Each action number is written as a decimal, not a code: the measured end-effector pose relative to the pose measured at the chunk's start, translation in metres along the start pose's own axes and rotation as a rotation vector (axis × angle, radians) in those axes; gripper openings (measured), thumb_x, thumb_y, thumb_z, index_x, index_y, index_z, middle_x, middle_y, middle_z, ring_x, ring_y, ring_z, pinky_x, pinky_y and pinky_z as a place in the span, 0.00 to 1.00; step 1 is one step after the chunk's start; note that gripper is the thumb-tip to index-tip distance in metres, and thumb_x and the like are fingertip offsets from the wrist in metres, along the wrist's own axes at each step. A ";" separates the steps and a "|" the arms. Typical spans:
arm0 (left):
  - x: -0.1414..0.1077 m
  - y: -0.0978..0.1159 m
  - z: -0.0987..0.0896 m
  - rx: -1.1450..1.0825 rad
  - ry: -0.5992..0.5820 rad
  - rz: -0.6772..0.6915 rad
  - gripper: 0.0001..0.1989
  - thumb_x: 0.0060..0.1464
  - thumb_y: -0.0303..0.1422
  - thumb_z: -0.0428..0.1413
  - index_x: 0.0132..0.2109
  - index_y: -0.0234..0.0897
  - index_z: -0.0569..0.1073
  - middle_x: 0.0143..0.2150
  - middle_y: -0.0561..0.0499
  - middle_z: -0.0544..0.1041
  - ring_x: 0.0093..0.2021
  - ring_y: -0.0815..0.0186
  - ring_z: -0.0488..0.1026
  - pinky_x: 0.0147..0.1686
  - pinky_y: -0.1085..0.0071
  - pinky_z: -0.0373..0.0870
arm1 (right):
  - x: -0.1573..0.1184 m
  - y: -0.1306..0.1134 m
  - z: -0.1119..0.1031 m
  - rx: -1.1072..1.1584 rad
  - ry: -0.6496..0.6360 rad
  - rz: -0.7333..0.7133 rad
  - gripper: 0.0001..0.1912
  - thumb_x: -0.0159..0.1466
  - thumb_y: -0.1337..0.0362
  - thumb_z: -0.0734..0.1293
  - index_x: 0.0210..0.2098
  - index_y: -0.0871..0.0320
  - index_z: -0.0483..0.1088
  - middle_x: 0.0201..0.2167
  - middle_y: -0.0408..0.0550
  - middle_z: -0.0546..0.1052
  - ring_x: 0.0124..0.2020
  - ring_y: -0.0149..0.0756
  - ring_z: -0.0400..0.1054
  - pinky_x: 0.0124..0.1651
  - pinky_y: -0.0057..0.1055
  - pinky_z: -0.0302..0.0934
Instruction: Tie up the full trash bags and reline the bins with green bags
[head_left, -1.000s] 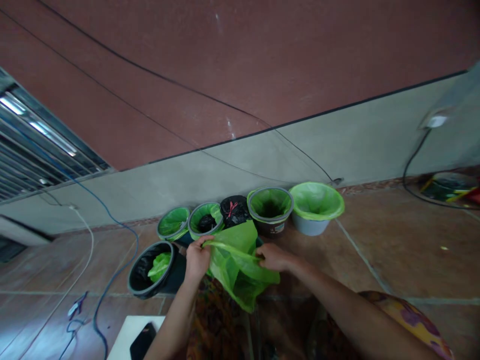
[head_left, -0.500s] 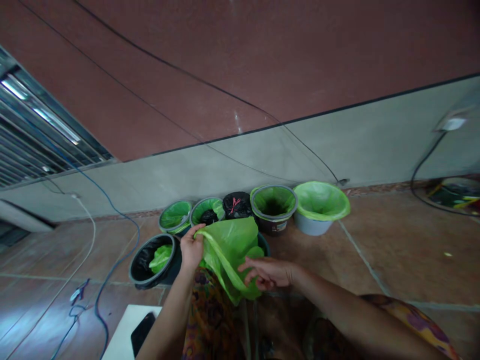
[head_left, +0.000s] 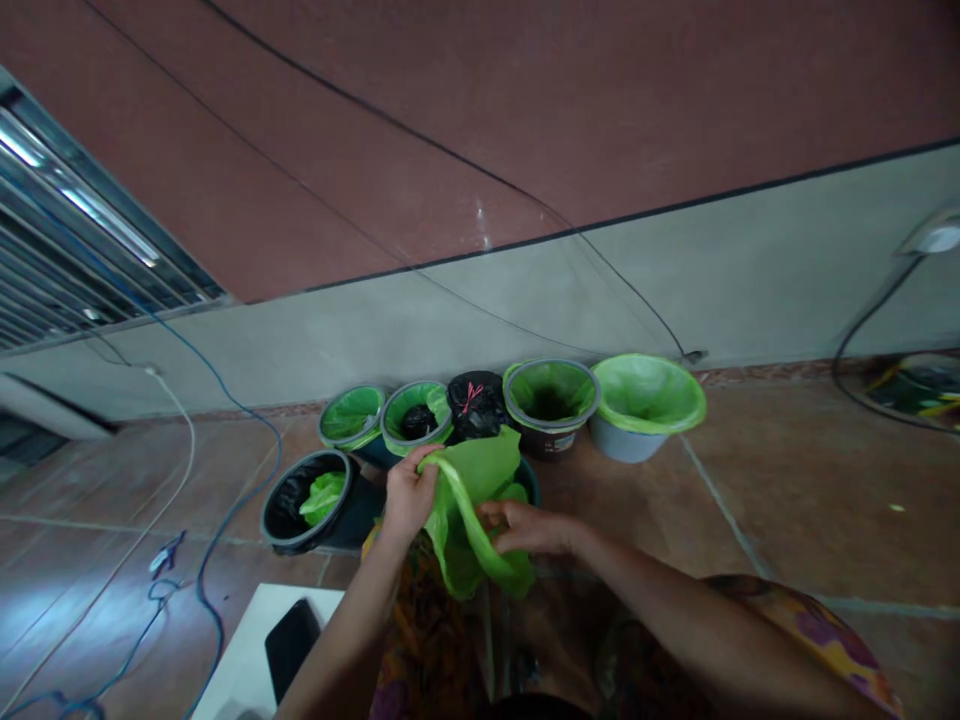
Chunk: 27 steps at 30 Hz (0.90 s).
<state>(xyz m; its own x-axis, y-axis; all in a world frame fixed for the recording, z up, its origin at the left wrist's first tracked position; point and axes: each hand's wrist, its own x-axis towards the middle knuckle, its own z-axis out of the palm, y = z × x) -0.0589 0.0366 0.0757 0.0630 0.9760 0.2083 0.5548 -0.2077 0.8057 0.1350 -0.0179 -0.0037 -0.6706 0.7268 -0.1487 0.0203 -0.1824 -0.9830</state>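
Note:
My left hand (head_left: pixel 409 492) is closed on the gathered edge of a thin bright-green plastic bag (head_left: pixel 480 470) in front of my knees. The bag hangs down from it, its rim folded into a thick band that slopes to the lower right. My right hand (head_left: pixel 529 527) has its fingers curled against that band on the right side; part of the fingertips is hidden by the plastic. Behind the bag shows the rim of a dark teal bin (head_left: pixel 532 483), mostly covered.
Along the wall stand several lined bins, among them a grey one (head_left: pixel 628 446) and a brown one (head_left: pixel 553 443), and a tied black bag (head_left: pixel 477 408). A black-lined bin (head_left: pixel 281 510) sits left. A phone (head_left: pixel 291 645) lies on a white surface (head_left: pixel 240 650). Cables (head_left: pixel 217 560) cross the floor.
My left hand has moved right, drawing the bag's edge with it and bunching it into a thicker band. My right hand's spread fingers have curled in against the bag.

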 end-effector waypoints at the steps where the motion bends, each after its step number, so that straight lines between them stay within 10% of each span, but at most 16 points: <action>1: 0.001 0.000 0.001 0.028 0.009 -0.008 0.17 0.50 0.31 0.50 0.43 0.35 0.79 0.33 0.51 0.80 0.28 0.67 0.72 0.31 0.74 0.68 | -0.002 0.000 0.002 0.089 -0.083 0.023 0.27 0.49 0.66 0.68 0.49 0.58 0.71 0.39 0.44 0.78 0.38 0.34 0.71 0.42 0.30 0.65; 6: 0.008 -0.012 -0.009 0.194 0.052 0.061 0.17 0.52 0.31 0.49 0.45 0.37 0.79 0.41 0.49 0.81 0.40 0.62 0.77 0.44 0.70 0.71 | -0.010 -0.005 -0.007 0.072 -0.119 0.093 0.11 0.51 0.64 0.66 0.33 0.61 0.74 0.28 0.41 0.75 0.28 0.30 0.67 0.35 0.26 0.62; 12: -0.003 -0.042 -0.024 0.540 0.011 0.097 0.21 0.46 0.23 0.49 0.46 0.38 0.78 0.45 0.46 0.79 0.46 0.57 0.76 0.49 0.66 0.69 | -0.019 -0.028 -0.040 -0.832 0.683 0.132 0.08 0.56 0.70 0.62 0.31 0.58 0.73 0.31 0.47 0.76 0.34 0.35 0.68 0.38 0.28 0.59; 16: -0.012 -0.049 -0.018 0.702 -0.057 0.006 0.26 0.45 0.19 0.48 0.51 0.40 0.75 0.49 0.45 0.76 0.47 0.56 0.76 0.46 0.65 0.70 | -0.028 -0.038 -0.057 -1.019 1.039 0.053 0.15 0.57 0.73 0.59 0.40 0.58 0.72 0.43 0.54 0.73 0.41 0.39 0.69 0.44 0.31 0.61; 23: -0.028 0.004 0.007 0.564 0.147 0.172 0.34 0.48 0.28 0.58 0.63 0.33 0.62 0.65 0.34 0.59 0.65 0.45 0.58 0.62 0.50 0.58 | -0.018 -0.028 -0.075 -0.330 1.213 0.036 0.13 0.56 0.66 0.62 0.39 0.58 0.72 0.33 0.49 0.75 0.30 0.36 0.68 0.33 0.32 0.66; 27: -0.069 0.043 0.051 0.288 -0.083 0.369 0.23 0.55 0.30 0.53 0.59 0.40 0.65 0.57 0.42 0.69 0.59 0.56 0.65 0.61 0.59 0.61 | -0.010 -0.038 -0.056 -0.016 1.144 0.029 0.12 0.54 0.64 0.64 0.38 0.58 0.71 0.35 0.48 0.75 0.25 0.32 0.67 0.22 0.28 0.63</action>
<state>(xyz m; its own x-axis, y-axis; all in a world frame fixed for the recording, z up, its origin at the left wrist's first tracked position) 0.0026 -0.0369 0.0680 0.3583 0.8449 0.3972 0.6900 -0.5263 0.4970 0.1825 0.0185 0.0295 0.3984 0.9006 -0.1736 0.0399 -0.2061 -0.9777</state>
